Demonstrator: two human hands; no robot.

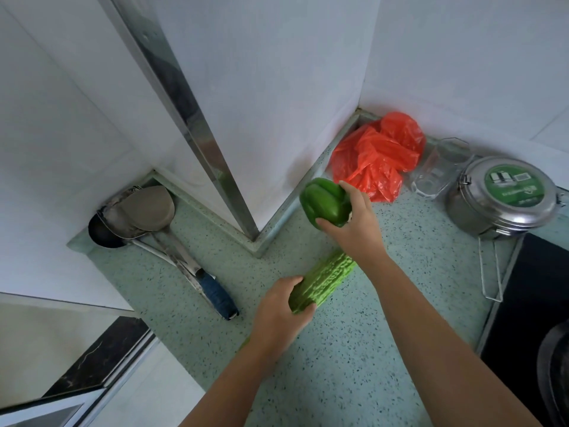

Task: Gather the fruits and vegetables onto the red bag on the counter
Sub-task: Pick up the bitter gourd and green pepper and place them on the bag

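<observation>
A crumpled red plastic bag lies in the back corner of the speckled green counter. My right hand grips a green bell pepper and holds it above the counter, just in front and left of the bag. My left hand is closed around the near end of a long, bumpy bitter gourd. The gourd points up and right, and its far end passes under my right wrist.
A ladle and spatula with a blue handle lie at the left by the wall. A clear glass and a steel lidded container stand right of the bag. A black stovetop fills the right edge.
</observation>
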